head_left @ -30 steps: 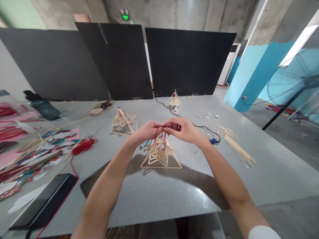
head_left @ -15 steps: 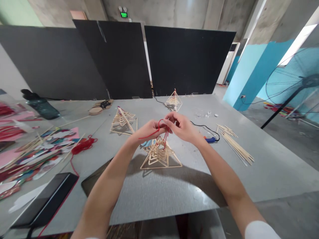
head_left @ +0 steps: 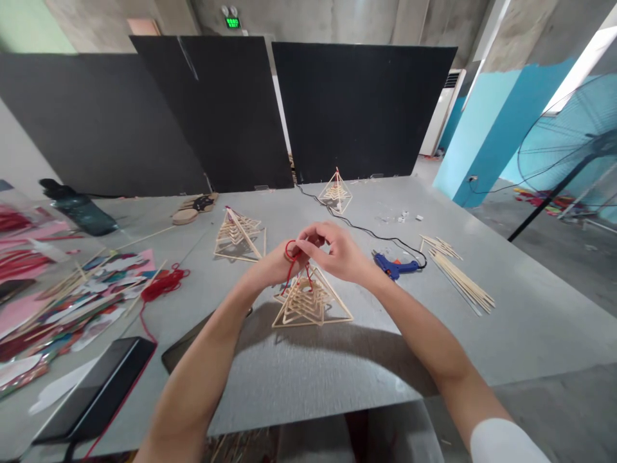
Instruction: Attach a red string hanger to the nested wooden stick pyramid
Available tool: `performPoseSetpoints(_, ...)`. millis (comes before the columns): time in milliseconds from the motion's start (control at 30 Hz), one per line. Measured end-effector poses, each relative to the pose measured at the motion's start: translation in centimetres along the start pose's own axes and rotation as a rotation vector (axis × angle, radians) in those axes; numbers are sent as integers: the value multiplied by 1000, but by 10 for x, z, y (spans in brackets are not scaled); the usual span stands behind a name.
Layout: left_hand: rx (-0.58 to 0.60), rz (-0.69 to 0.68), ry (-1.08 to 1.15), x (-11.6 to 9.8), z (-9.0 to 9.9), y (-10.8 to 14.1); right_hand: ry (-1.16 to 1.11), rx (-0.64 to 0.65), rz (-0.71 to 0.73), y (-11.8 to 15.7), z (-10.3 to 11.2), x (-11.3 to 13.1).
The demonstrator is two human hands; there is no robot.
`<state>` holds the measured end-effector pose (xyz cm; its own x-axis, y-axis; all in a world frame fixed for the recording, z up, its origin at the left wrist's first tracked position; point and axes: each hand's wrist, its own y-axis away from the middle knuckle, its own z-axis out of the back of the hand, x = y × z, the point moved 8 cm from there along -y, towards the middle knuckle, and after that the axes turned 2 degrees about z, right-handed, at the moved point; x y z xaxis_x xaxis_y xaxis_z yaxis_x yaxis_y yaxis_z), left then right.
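Both my hands meet above a small pyramid frame of thin wooden sticks, close to its top. Red yarn loops at the fingers of my left hand, which are closed on it; strands hang down into the frame. My right hand pinches the yarn too, its thumb and index finger together against the left fingertips. The frame's tip is hidden behind the hands. Two similar stick pyramids stand farther off, one at the left and one at the back.
A blue glue gun with a black cord lies right of my hands, near bundled wooden sticks. At left are a red yarn ball, paper scraps, a dark bottle and a black device. Black panels border the table's back.
My hands have shifted slightly left and down with the red yarn. Its loose end no longer stretches across my left hand; a loop shows there. The glue gun is more exposed.
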<state>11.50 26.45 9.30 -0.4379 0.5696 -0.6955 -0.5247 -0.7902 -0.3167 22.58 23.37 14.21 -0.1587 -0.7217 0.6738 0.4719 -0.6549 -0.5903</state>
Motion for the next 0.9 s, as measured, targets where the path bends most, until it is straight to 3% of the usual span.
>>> performPoseSetpoints(100, -1, 25, 14, -6, -3, -3, -11, -23, -38, -2, 6, -6)
performPoseSetpoints(200, 19, 71, 7, -15, -2, -2, -30, -47, -139, -4, 20, -27)
performPoseSetpoints(267, 13, 99, -6, -21, 2, 0, 0, 48, -206, -4, 23, -43)
performPoseSetpoints(367, 7, 124, -17, -26, 8, 3, 32, 288, -246, -1, 16, -59)
performPoseSetpoints(467, 13, 155, -9, -23, 9, 5, -74, 407, -282, 4, 10, -64)
performPoseSetpoints(667, -57, 316, 224, 4, 9, 5, -112, 489, -249, 7, -3, -66)
performPoseSetpoints(900, -30, 280, 199, -7, 8, 1, -460, 424, -335, 7, -33, -85)
